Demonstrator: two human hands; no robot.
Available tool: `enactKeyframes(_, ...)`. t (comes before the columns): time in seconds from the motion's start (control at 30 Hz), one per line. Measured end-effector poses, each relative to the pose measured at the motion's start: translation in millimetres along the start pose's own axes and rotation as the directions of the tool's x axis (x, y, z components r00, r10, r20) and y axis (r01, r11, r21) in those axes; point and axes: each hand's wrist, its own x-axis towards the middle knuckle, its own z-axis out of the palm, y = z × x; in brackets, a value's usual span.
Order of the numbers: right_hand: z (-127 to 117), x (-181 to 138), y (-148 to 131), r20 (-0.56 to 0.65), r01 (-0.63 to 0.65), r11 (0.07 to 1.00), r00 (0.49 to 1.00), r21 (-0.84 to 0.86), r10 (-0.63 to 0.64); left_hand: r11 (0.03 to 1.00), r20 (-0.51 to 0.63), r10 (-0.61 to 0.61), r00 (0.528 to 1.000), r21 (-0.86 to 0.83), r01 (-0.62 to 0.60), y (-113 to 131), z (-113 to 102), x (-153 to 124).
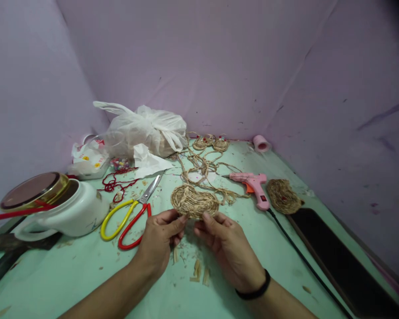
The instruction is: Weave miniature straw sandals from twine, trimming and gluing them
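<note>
Between both hands is a woven straw piece (pixel 194 201), coiled from braided cord in a rounded, two-lobed shape. My left hand (pixel 162 232) pinches its lower left edge between thumb and fingers. At the lower right edge, my right hand (pixel 222 239), with a black band on the wrist, grips it the same way. Loose straw cord (pixel 202 166) lies tangled just behind the piece. Scissors (pixel 142 201) with one yellow and one red handle rest partly open beside my left hand. A pink glue gun (pixel 251 181) lies to the right of the piece, nozzle pointing left.
A white mug (pixel 83 212) lies at left near a gold-rimmed round lid (pixel 36 190). Behind are a white plastic bag (pixel 153 130), tissue (pixel 149 161) and red yarn (pixel 115 184). On the right are another woven piece (pixel 282 195), a dark phone-like slab (pixel 339 257) and a pink roll (pixel 261 143).
</note>
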Motion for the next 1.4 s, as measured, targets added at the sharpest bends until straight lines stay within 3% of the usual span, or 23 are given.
enactKeyframes(0.13,-8,10,-4,-0.036,0.113,0.965,0.991,-0.235,-0.125,0.989,0.103,0.053,0.993,0.135,-0.067,5,-9,3)
enactKeyframes(0.27,-14,20,-8,0.032,0.225,0.863,0.971,-0.452,-0.236,0.952,0.023,0.224,0.974,0.208,-0.224,17,-25,8)
enactKeyframes(0.33,-16,23,-8,0.095,0.245,0.808,0.968,-0.535,-0.231,0.899,0.031,0.31,0.95,0.317,-0.303,23,-29,9)
enactKeyframes(0.4,-20,25,-7,0.155,0.248,0.743,0.969,-0.621,-0.193,0.8,0.098,0.322,0.942,0.504,-0.325,27,-28,9)
enactKeyframes(0.5,-27,27,-10,0.243,0.314,0.534,0.949,-0.785,-0.2,0.632,0.179,0.278,0.944,0.706,-0.32,27,-19,10)
enactKeyframes(0.63,-34,27,-18,0.404,0.437,0.119,0.887,-0.892,-0.224,0.503,0.278,0.257,0.925,0.779,-0.374,20,-9,14)
enactKeyframes(0.7,-35,27,-21,0.443,0.454,0.003,0.871,-0.891,-0.21,0.416,0.309,0.245,0.919,0.823,-0.388,18,-6,15)
enactKeyframes(0.83,-35,27,-21,0.487,0.497,-0.014,0.845,-0.868,-0.222,0.256,0.328,0.26,0.908,0.883,-0.392,17,-3,16)
enactKeyframes(0.97,-34,27,-20,0.53,0.541,-0.001,0.824,-0.841,-0.2,0.188,0.405,0.267,0.874,0.868,-0.459,16,-2,15)
enactKeyframes(1.4,-31,25,-22,0.556,0.539,-0.149,0.821,-0.829,-0.125,0.26,0.389,0.087,0.917,0.88,-0.398,19,-2,26)
